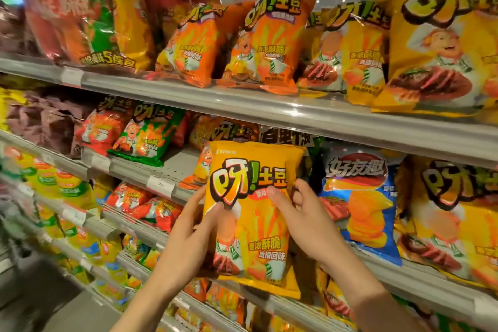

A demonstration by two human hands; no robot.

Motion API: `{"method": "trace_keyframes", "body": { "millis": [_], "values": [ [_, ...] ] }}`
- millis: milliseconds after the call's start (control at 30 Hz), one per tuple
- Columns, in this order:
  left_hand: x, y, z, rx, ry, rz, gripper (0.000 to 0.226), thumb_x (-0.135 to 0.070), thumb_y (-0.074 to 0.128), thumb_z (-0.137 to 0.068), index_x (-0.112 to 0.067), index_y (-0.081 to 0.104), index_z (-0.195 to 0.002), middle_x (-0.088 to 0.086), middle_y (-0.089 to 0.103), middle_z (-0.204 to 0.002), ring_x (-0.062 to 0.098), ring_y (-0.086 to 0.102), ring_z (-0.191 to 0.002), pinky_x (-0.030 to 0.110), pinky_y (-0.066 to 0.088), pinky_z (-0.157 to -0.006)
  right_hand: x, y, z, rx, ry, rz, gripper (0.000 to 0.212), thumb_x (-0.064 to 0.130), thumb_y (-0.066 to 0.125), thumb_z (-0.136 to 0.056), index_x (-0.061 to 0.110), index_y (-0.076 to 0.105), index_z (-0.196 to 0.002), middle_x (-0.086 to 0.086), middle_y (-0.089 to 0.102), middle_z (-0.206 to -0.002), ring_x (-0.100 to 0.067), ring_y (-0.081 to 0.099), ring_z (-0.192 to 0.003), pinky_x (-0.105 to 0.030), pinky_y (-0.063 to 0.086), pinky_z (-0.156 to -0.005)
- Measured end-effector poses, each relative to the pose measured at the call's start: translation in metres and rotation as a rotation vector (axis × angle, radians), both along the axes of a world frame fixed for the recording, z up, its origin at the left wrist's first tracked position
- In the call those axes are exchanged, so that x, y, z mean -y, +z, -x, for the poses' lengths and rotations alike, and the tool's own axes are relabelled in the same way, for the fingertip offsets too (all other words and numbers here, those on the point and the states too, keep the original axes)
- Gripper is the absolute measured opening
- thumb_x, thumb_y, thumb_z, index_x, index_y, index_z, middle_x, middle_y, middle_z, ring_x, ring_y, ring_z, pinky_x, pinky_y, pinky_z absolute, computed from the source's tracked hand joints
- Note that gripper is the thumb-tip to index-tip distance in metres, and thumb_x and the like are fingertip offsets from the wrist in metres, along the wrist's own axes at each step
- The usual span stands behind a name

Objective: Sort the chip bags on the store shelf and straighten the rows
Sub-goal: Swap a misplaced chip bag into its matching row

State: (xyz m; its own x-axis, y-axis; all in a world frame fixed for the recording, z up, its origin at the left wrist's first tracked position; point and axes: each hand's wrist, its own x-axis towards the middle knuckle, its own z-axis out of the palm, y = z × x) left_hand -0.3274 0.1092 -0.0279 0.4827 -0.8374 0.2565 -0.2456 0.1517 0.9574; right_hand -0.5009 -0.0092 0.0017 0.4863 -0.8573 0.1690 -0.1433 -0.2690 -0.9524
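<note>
The left hand (188, 234) and right hand (299, 221) are nearest, both raised in front of the shelves and holding one yellow chip bag (250, 218) between them. The left hand's fingers (213, 213) curl round the bag's left edge with the thumb on its front; the right hand's thumb presses the front near the middle while its other fingers wrap behind the right edge. The bag is upright, face out, held in the air in front of the middle shelf (404, 272), just beside a blue chip bag (361, 205) that stands on that shelf.

This looks like the sorting step: a bag picked out and waiting for its proper row. Matching yellow bags (361, 51) stand on the upper shelf (269, 108) to the right of the orange bags (266, 46), and another large yellow one (455, 221) stands right of the blue bag. The next move calls for choosing the matching row, carrying the bag there, and setting it upright and face forward, in line with its neighbours, without knocking over the loosely leaning bags.
</note>
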Motion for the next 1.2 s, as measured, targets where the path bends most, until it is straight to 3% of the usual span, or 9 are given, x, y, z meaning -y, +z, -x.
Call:
{"method": "trace_keyframes", "body": {
  "millis": [133,300,500,633,733,800,867,1000,1200],
  "values": [
    [0.015,0.006,-0.036,-0.027,0.037,0.014,0.037,-0.051,0.056,-0.091,-0.051,0.053,-0.129,-0.025,0.067,-0.123,-0.006,0.06,-0.116,0.017,0.045,-0.092,0.02,0.011,-0.044,-0.063,0.033,0.035,0.101,0.096,0.054,-0.058,0.038,0.037,-0.139,0.011,0.057,-0.139,-0.011,0.061,-0.121,-0.045,0.054,-0.099],
    [0.029,0.009,-0.069,-0.058,0.057,0.029,0.029,-0.032,0.053,-0.099,-0.047,0.055,-0.122,-0.026,0.071,-0.113,-0.007,0.065,-0.106,0.004,0.046,-0.075,0.035,0.012,-0.083,-0.118,0.023,0.111,0.057,0.078,0.054,-0.081,0.039,0.049,-0.122,0.013,0.07,-0.111,-0.009,0.072,-0.095,-0.043,0.06,-0.085],
    [0.047,0.013,-0.107,-0.052,0.014,0.036,0.031,-0.036,0.053,-0.098,-0.05,0.054,-0.126,-0.027,0.07,-0.117,-0.008,0.064,-0.108,0.021,0.048,-0.091,0.039,0.018,-0.109,-0.159,-0.067,0.141,0.023,0.069,0.052,-0.09,0.049,0.048,-0.1,0.022,0.065,-0.095,-0.007,0.072,-0.091,-0.042,0.058,-0.087],
    [0.06,0.014,-0.123,-0.048,-0.067,0.05,0.03,-0.033,0.053,-0.1,-0.049,0.055,-0.124,-0.037,0.066,-0.111,-0.017,0.061,-0.104,0.008,0.046,-0.081,0.022,0.027,-0.118,-0.275,-0.229,0.188,0.031,0.069,0.046,-0.093,0.044,0.042,-0.112,0.02,0.065,-0.095,-0.004,0.066,-0.082,-0.04,0.056,-0.085],
    [0.068,0.016,-0.134,-0.043,-0.117,0.067,0.033,-0.041,0.056,-0.097,-0.046,0.055,-0.129,-0.035,0.067,-0.113,-0.016,0.06,-0.105,0.019,0.045,-0.09,0.009,0.034,-0.114,-0.408,-0.443,0.299,0.069,0.071,0.038,-0.093,0.032,0.032,-0.15,0.01,0.058,-0.131,-0.012,0.061,-0.108,-0.038,0.049,-0.099],
    [0.074,0.014,-0.139,-0.037,-0.153,0.09,0.037,-0.043,0.057,-0.098,-0.04,0.055,-0.135,-0.025,0.069,-0.118,-0.007,0.063,-0.109,0.028,0.046,-0.092,0.004,0.034,-0.105,-0.5,-0.645,0.509,0.072,0.066,0.036,-0.097,0.018,0.037,-0.151,-0.002,0.053,-0.137,-0.022,0.052,-0.124,-0.039,0.042,-0.105],
    [0.078,0.012,-0.142,-0.046,-0.174,0.101,0.037,-0.034,0.056,-0.101,-0.036,0.054,-0.137,-0.022,0.071,-0.115,-0.004,0.066,-0.106,0.03,0.048,-0.089,0.002,0.03,-0.094,-0.603,-0.808,0.66,0.068,0.061,0.038,-0.1,0.009,0.047,-0.143,-0.011,0.051,-0.131,-0.029,0.046,-0.124,-0.043,0.04,-0.105],
    [0.078,0.01,-0.147,-0.029,-0.209,0.104,0.039,-0.034,0.054,-0.101,-0.038,0.05,-0.14,-0.019,0.07,-0.115,-0.006,0.066,-0.102,0.028,0.047,-0.087,0.007,0.025,-0.082,-0.708,-0.949,0.532,0.074,0.059,0.043,-0.099,0.001,0.039,-0.144,-0.017,0.043,-0.137,-0.032,0.037,-0.13,-0.043,0.031,-0.11],
    [0.074,0.009,-0.157,-0.032,-0.233,0.076,0.04,-0.04,0.053,-0.101,-0.042,0.047,-0.141,-0.015,0.069,-0.119,-0.003,0.069,-0.094,0.036,0.05,-0.087,0.032,0.024,-0.077,-0.628,-0.914,0.226,0.082,0.06,0.049,-0.096,-0.008,0.039,-0.14,-0.028,0.05,-0.139,-0.041,0.047,-0.129,-0.045,0.042,-0.105]
  ]
}}
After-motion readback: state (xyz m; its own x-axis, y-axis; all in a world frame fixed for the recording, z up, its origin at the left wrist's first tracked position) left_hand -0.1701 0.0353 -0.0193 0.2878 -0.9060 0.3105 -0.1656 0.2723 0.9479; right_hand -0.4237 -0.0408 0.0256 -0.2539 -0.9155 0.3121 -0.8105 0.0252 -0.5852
